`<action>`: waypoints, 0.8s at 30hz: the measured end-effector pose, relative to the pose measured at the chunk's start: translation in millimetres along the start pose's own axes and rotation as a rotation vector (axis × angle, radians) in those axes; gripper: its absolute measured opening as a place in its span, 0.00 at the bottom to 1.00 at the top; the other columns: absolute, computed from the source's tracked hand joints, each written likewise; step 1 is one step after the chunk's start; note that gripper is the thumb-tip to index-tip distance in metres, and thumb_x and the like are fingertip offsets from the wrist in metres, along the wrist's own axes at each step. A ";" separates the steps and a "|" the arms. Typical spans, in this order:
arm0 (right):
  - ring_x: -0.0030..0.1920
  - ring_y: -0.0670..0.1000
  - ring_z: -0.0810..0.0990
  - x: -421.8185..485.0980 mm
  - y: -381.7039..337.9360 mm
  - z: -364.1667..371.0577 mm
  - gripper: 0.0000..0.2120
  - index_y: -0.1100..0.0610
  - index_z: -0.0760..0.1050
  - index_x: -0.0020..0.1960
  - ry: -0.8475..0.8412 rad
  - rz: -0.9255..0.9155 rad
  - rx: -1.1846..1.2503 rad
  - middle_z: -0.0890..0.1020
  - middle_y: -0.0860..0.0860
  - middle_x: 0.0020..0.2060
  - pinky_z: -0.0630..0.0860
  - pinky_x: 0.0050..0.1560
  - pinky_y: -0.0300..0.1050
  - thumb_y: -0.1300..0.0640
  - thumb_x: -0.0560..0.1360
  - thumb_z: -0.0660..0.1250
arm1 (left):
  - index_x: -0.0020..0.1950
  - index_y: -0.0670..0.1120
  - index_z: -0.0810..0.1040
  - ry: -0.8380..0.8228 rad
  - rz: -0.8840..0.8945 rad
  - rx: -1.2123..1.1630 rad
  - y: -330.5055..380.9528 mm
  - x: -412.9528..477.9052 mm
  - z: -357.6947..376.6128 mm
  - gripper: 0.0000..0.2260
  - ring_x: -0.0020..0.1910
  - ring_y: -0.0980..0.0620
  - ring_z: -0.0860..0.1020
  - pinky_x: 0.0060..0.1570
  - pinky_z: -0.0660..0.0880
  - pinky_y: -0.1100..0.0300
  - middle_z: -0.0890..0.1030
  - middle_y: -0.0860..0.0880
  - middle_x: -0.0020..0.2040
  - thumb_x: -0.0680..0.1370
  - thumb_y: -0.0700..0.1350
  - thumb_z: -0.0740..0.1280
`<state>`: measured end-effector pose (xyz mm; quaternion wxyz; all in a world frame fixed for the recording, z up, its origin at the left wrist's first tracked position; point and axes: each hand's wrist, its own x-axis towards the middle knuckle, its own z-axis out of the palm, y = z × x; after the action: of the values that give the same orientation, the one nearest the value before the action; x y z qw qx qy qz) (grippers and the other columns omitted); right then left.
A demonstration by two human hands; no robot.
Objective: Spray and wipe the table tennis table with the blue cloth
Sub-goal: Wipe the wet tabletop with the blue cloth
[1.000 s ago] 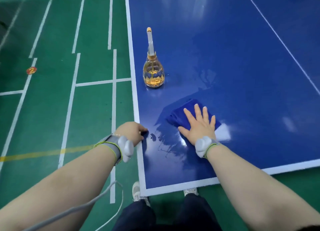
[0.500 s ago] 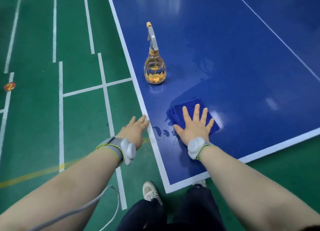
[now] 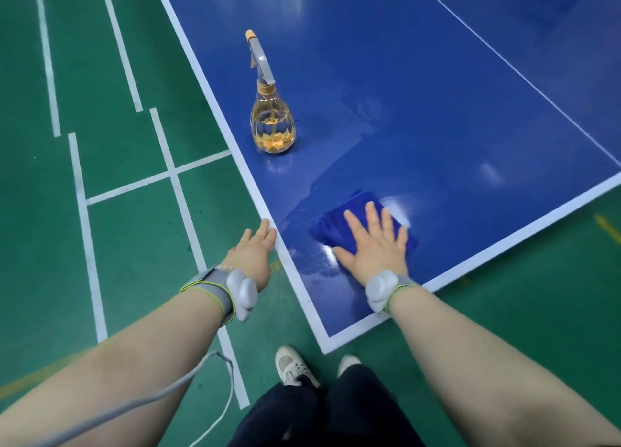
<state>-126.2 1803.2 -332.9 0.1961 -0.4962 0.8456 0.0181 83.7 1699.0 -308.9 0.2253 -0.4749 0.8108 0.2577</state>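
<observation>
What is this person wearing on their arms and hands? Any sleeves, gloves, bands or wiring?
No sleeves or gloves; both forearms are bare. Behind the left hand sits a grey left wristband edged in yellow-green, carrying a rounded white left pod. Behind the right hand is a matching right wristband with a right pod. A grey cable trails from the left arm.

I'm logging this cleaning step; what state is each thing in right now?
Blue table tennis table: wet sheen near this corner.
Folded blue cloth: flat on it, pressed under the right hand.
Right hand: open, fingers spread.
Clear spray bottle of amber liquid: upright, partly full, untouched.
Left hand: open, fingertips by the table's white edge.
</observation>
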 end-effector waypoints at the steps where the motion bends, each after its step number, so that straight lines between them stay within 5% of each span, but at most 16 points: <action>1: 0.78 0.55 0.36 1.7 17.3 -4.3 0.37 0.38 0.47 0.78 0.021 0.064 0.010 0.40 0.48 0.79 0.37 0.74 0.63 0.31 0.74 0.58 | 0.79 0.51 0.44 0.000 -0.009 -0.010 0.9 -0.7 2.7 0.35 0.78 0.46 0.46 0.74 0.56 0.49 0.38 0.56 0.78 0.77 0.33 0.57; 5: 0.78 0.57 0.37 4.7 66.7 -14.4 0.38 0.40 0.46 0.79 0.053 0.247 0.028 0.40 0.49 0.79 0.40 0.75 0.65 0.30 0.75 0.55 | 0.78 0.51 0.42 -0.002 -0.033 -0.022 3.8 -4.7 11.2 0.37 0.78 0.45 0.46 0.73 0.57 0.49 0.36 0.57 0.77 0.77 0.32 0.57; 10: 0.77 0.61 0.35 -7.0 45.4 -7.9 0.40 0.43 0.41 0.79 0.017 0.267 0.033 0.37 0.54 0.79 0.39 0.73 0.69 0.29 0.75 0.53 | 0.78 0.51 0.41 -0.002 -0.070 -0.023 14.4 -11.9 18.6 0.37 0.78 0.45 0.46 0.72 0.59 0.48 0.35 0.55 0.77 0.76 0.30 0.56; 19: 0.74 0.64 0.27 -83.9 -16.6 26.1 0.40 0.43 0.38 0.79 -0.156 -0.268 -0.081 0.31 0.55 0.77 0.31 0.69 0.69 0.33 0.76 0.55 | 0.78 0.54 0.43 -0.026 -0.179 -0.010 39.9 -31.7 32.6 0.38 0.78 0.46 0.45 0.71 0.62 0.47 0.36 0.55 0.78 0.76 0.29 0.55; 24: 0.76 0.59 0.30 -79.2 6.2 20.1 0.37 0.39 0.41 0.79 -0.180 -0.374 -0.068 0.33 0.51 0.78 0.29 0.70 0.64 0.34 0.77 0.56 | 0.78 0.57 0.44 -0.061 -0.228 0.048 54.1 -45.7 34.5 0.39 0.78 0.45 0.46 0.69 0.65 0.45 0.38 0.53 0.78 0.75 0.28 0.54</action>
<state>-91.0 1876.8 -324.7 0.2541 -0.6471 0.7168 0.0541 60.4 1773.2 -296.4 0.2889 -0.5504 0.7503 0.2252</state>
